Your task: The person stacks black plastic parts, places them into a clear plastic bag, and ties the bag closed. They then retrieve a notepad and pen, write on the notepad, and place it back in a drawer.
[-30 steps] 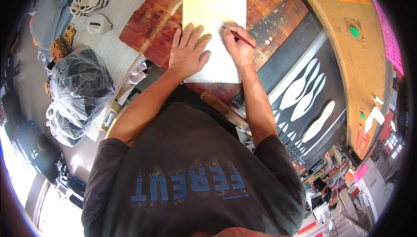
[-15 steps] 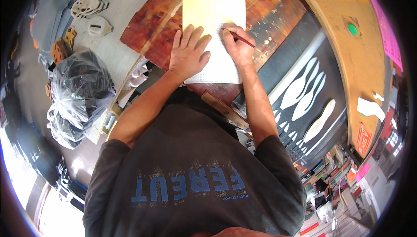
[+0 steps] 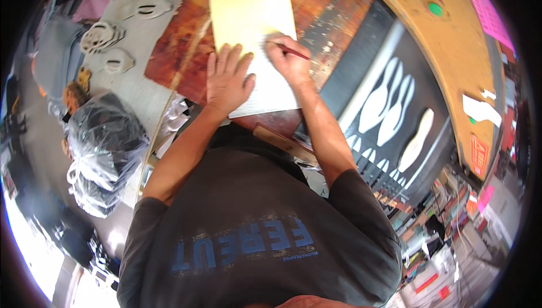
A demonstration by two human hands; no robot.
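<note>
A sheet of paper point(image 3: 252, 14), yellowish at the far end and white nearer me, lies slightly tilted on a worn reddish-brown board point(image 3: 186, 43). Fine marks show on it, too small to make out. My left hand point(image 3: 228, 82) rests flat on the paper's left side, fingers spread and nothing in them. In my right hand point(image 3: 291, 66) is a slim dark red pen point(image 3: 296, 53), gripped between thumb and fingers. Its writing end points left, at the middle of the sheet; the hand hides part of the paper's right edge.
To the left, slotted pale pieces point(image 3: 101, 38) lie on a grey surface near a clear plastic bag point(image 3: 104, 150) with dark contents. On the right, white elongated templates point(image 3: 375, 105) lie on a black surface, bordered by a curved tan panel point(image 3: 451, 54). A wooden ledge point(image 3: 285, 145) sits before my torso.
The whole view has shifted and turned a little, so paper and hands appear farther left and more tilted. My left hand still presses the sheet; my right still holds the pen.
</note>
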